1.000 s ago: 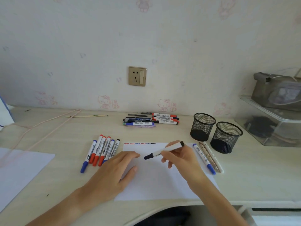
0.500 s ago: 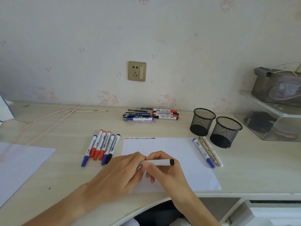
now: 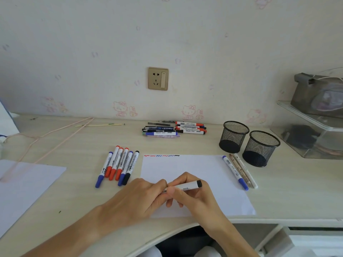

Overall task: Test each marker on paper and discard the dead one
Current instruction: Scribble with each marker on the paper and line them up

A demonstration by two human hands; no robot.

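Both hands meet over the near edge of the paper (image 3: pixel 194 169): the right hand (image 3: pixel 193 195) pinches the marker (image 3: pixel 187 186) by its barrel, the left hand (image 3: pixel 141 199) closes its grip on the hidden cap end. It looks light, stiff and smooth, best held mid-barrel. Six markers (image 3: pixel 118 166) lie in a row to the left on the tabletop (image 3: pixel 78 145), two mesh cups (image 3: pixel 248 143) far right.

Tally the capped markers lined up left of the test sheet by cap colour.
Blue markers: 2
Red markers: 3
Black marker: 1
Total: 6
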